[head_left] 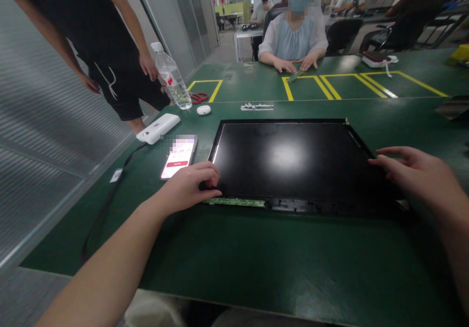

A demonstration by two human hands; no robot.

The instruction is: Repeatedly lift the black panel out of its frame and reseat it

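Note:
A black display panel lies face up on the green table, with a lamp's glare on its surface. A narrow green circuit board runs along the left part of its near edge. At the panel's near left corner, my left hand is closed, its fingers curled around the edge and the thumb beside the circuit board. My right hand grips the panel's right edge between thumb and fingers; some of its fingers are hidden.
Left of the panel lie a lit phone, a white power bank and a white earbud case. A water bottle stands near red-handled scissors. Opposite, a masked person handles a small green board; another person stands left.

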